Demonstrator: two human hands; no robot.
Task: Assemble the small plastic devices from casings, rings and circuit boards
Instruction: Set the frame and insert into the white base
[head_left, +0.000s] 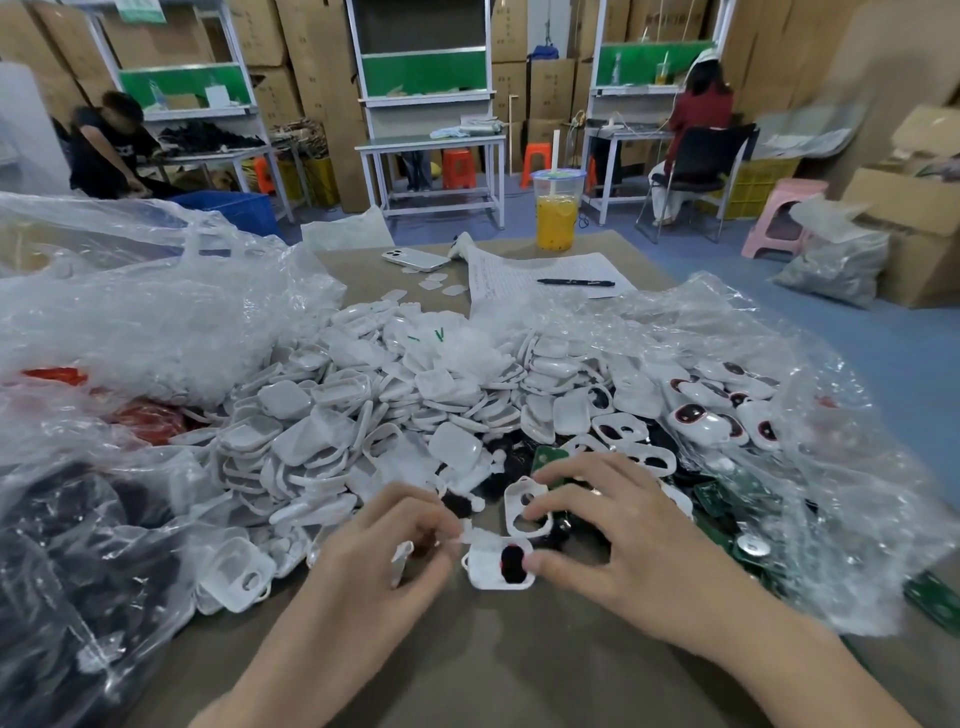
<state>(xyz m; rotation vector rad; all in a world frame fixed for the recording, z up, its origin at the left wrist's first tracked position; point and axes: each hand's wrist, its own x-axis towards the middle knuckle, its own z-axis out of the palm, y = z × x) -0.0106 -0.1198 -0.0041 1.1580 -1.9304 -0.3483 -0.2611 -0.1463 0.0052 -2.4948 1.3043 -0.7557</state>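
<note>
A white casing (491, 569) with a dark oval insert lies on the brown table in front of me. My right hand (618, 540) touches it with the thumb, and its fingers reach over a second white casing (522, 506) with cut-outs. My left hand (384, 540) pinches a small white part (460, 538) at the casing's left edge, and a white ring piece (401, 561) sits under its palm. A big heap of white casings and rings (374, 415) lies behind. Green circuit boards (727, 499) lie to the right.
Clear plastic bags (130, 312) crowd the left and right sides. Finished white devices with dark red windows (701, 415) sit at right. Farther back are a phone (413, 258), a sheet of paper with a pen (574, 282) and an orange drink cup (556, 213). Two people work at distant benches.
</note>
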